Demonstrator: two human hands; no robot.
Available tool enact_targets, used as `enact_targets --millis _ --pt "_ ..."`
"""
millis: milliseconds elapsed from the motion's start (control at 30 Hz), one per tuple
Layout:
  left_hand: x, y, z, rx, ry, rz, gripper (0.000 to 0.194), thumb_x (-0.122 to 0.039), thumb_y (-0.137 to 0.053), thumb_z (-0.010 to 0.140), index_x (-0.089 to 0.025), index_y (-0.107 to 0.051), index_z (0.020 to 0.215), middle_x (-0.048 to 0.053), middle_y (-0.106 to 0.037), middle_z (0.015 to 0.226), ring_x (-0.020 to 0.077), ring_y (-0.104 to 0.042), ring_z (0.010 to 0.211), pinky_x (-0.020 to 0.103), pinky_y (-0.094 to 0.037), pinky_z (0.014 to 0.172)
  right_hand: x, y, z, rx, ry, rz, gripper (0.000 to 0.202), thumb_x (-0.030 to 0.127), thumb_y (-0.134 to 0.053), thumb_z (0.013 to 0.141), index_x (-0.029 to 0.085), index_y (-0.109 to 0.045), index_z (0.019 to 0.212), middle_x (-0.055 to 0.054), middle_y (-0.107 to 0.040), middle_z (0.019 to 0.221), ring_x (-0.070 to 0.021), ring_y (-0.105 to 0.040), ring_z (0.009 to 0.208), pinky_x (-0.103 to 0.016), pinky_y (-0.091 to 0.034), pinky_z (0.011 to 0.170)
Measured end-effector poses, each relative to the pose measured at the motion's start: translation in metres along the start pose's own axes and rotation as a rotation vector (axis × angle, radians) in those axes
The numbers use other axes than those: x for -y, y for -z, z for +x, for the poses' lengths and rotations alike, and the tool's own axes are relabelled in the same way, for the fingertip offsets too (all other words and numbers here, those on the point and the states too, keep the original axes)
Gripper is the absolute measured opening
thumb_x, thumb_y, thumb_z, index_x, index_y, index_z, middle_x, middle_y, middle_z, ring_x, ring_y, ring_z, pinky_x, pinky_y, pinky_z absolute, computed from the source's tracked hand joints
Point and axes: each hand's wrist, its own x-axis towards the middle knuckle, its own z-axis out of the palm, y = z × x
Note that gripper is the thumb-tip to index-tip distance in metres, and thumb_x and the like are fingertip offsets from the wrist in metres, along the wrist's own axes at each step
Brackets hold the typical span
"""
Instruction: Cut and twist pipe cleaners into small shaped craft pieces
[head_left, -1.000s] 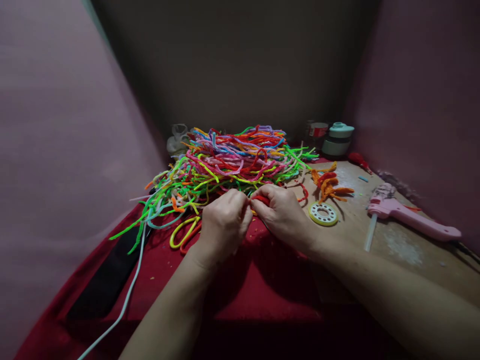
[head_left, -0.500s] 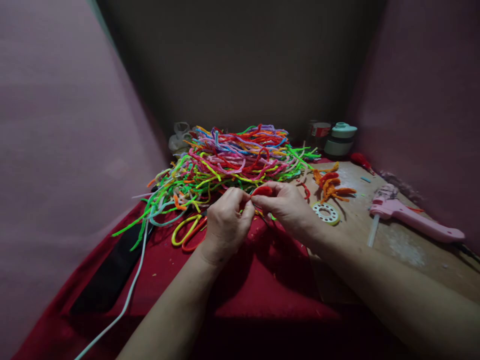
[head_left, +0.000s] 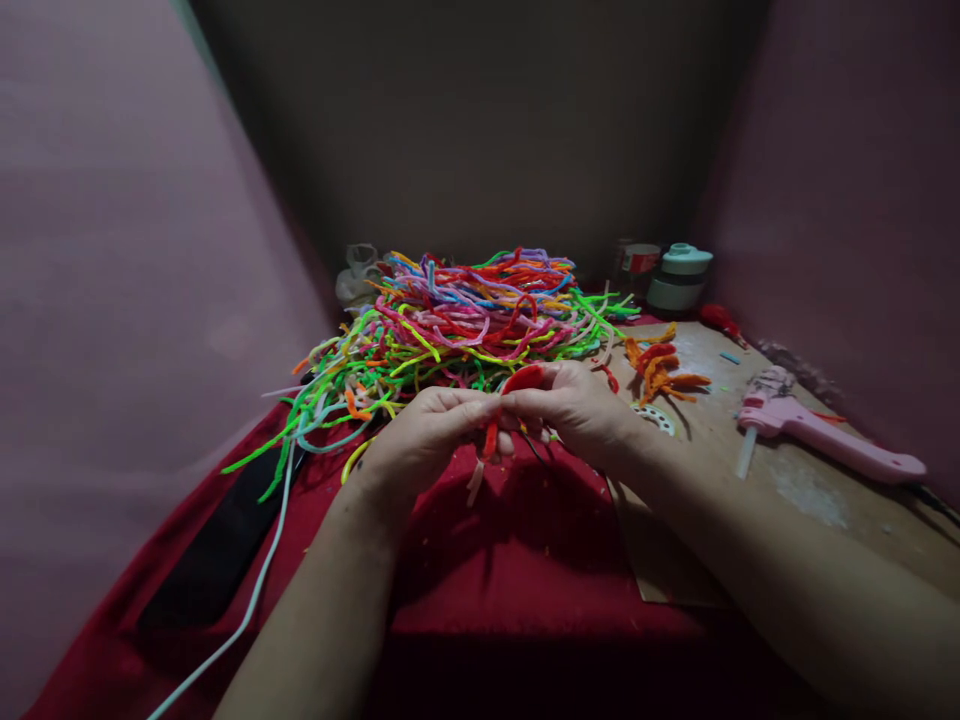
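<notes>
Both hands meet over the red cloth (head_left: 555,570), closed around a red pipe cleaner (head_left: 523,378). My left hand (head_left: 431,430) pinches it with thumb and forefinger. My right hand (head_left: 574,405) grips the red piece from the other side, its fingertips touching the left ones. A red end hangs below the fingers, and a pale strip (head_left: 475,484) dangles beside it. The exact join between the fingertips is hidden. Just beyond the hands lies a large heap of coloured pipe cleaners (head_left: 465,320). Scissors with a yellow handle (head_left: 352,462) are partly covered by my left hand.
At right, a brown board (head_left: 720,440) bears orange and red twisted pieces (head_left: 664,370), a white ring-shaped spool (head_left: 658,418) and a pink glue gun (head_left: 832,430). A lidded container (head_left: 680,278) stands behind. On the left are a black flat object (head_left: 214,550) and white cable (head_left: 262,590).
My left hand has turned and lowered, now covering more of the scissors. A red end and pale strip now show below the fingers. My right hand has shifted slightly, partly covering the spool.
</notes>
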Motion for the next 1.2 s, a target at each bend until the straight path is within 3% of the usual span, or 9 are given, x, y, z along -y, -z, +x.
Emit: enact_targets --millis 167,300,433,533,633,767,1033,1100,1200 --pt "-0.001 -0.005 0.001 -0.010 0.037 0.257 0.025 -0.032 -0.048 0.081 -0.012 -0.060 0.072 0.004 -0.062 0.064 0.0117 -0.053 0.051 0.025 -0.042 0.052 -0.001 -0.002 0.001 -0.092 0.009 -0.228 0.006 0.018 -0.053 0.065 0.014 -0.054 0.060 0.006 -0.045 0.049 -0.0056 -0.036 0.045 -0.021 -0.028 0.046" --pt "0.015 -0.020 0.008 -0.315 -0.179 1.063 0.018 -0.020 -0.042 0.082 -0.014 -0.058 0.075 0.005 -0.060 0.066 0.0160 -0.056 0.061 0.027 -0.041 0.059 -0.001 -0.003 0.001 -0.261 0.019 -0.484 0.014 0.017 -0.052 0.063 0.015 -0.046 0.051 0.005 -0.041 0.048 -0.0065 -0.034 0.048 -0.022 -0.024 0.046" --pt "0.029 -0.031 0.012 -0.472 -0.351 1.607 0.018 -0.010 -0.038 0.081 -0.014 -0.055 0.077 0.008 -0.059 0.068 0.0205 -0.056 0.065 0.030 -0.039 0.061 0.001 -0.004 0.001 -0.298 -0.071 -0.311 0.016 0.018 -0.052 0.064 0.016 -0.043 0.050 0.006 -0.037 0.045 -0.0057 -0.030 0.044 -0.022 -0.023 0.044" --pt "0.028 -0.031 0.010 -0.532 -0.362 1.543 0.016 -0.015 -0.039 0.083 -0.015 -0.054 0.077 0.006 -0.058 0.068 0.0189 -0.055 0.064 0.028 -0.038 0.059 0.002 -0.005 0.002 -0.288 -0.092 -0.067 0.010 0.021 -0.057 0.063 0.015 -0.051 0.057 0.006 -0.043 0.048 -0.0057 -0.033 0.044 -0.022 -0.025 0.044" --pt "0.022 -0.030 0.008 -0.548 -0.320 1.235 0.016 -0.017 -0.038 0.085 -0.016 -0.054 0.082 0.003 -0.058 0.065 0.0147 -0.053 0.058 0.024 -0.038 0.056 -0.002 -0.006 0.002 -0.217 -0.045 0.127 0.018 0.027 -0.065 0.060 0.013 -0.059 0.069 0.005 -0.049 0.055 -0.0057 -0.037 0.047 -0.021 -0.027 0.046" --pt "0.016 -0.032 0.008 -0.503 -0.272 0.975 0.021 -0.019 -0.035 0.086 -0.017 -0.054 0.076 0.000 -0.055 0.058 0.0114 -0.050 0.051 0.022 -0.036 0.053 -0.007 -0.008 0.001 -0.208 0.031 0.202 0.023 0.032 -0.069 0.060 0.012 -0.061 0.069 0.004 -0.052 0.059 -0.0051 -0.039 0.050 -0.021 -0.030 0.050" --pt "0.023 -0.029 0.010 -0.360 -0.109 1.379 0.020 -0.019 -0.041 0.082 -0.017 -0.060 0.077 0.007 -0.062 0.063 0.0177 -0.055 0.055 0.027 -0.035 0.053 -0.007 -0.008 0.002 -0.325 0.049 0.180 0.025 0.035 -0.068 0.062 0.013 -0.058 0.062 0.004 -0.051 0.055 -0.0061 -0.040 0.049 -0.022 -0.030 0.049" --pt "0.021 -0.022 0.009 -0.435 -0.078 1.350 0.020 -0.021 -0.042 0.081 -0.018 -0.062 0.080 0.006 -0.062 0.064 0.0179 -0.056 0.056 0.027 -0.036 0.055 -0.005 -0.007 0.003 -0.321 0.026 0.197 0.024 0.034 -0.068 0.062 0.013 -0.057 0.061 0.004 -0.050 0.052 -0.0057 -0.039 0.047 -0.022 -0.028 0.047" --pt "0.013 -0.014 0.008 -0.607 -0.129 0.917 0.024 -0.030 -0.044 0.082 -0.019 -0.062 0.093 0.003 -0.062 0.067 0.0144 -0.054 0.058 0.025 -0.038 0.058 -0.003 -0.008 0.003 -0.279 -0.058 0.226 0.022 0.031 -0.070 0.060 0.012 -0.058 0.061 0.005 -0.049 0.049 -0.0045 -0.037 0.043 -0.021 -0.025 0.044"
